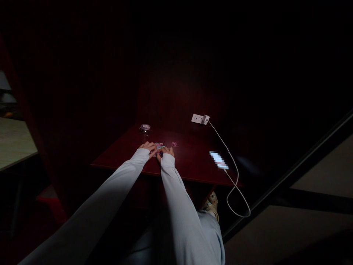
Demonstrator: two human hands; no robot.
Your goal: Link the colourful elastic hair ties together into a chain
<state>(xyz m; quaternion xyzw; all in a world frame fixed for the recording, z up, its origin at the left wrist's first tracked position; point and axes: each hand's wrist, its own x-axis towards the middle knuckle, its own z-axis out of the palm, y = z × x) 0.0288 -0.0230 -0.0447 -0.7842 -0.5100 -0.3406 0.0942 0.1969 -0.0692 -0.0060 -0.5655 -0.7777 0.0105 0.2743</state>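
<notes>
Several small coloured rings (158, 145), pink, white and green, lie in a pile on the dark red table (121, 154). At the left side of the pile is my left hand (149, 147), its fingers bent over the rings' edge. My right hand (166, 151) touches the pile from the right, fingers curved. What either hand holds, if anything, is too small and dark to make out. A little apart, to the right, sits a small pink cluster (174, 144). Behind my left hand stands a clear jar with a pale lid (145, 127).
A lit phone (219, 160) lies at the table's right side. Its white cable (234, 162) loops past the table edge up to a plug in the wall socket (198, 118). A dark panel rises behind the table. Below the edge a shoe (212, 204) shows.
</notes>
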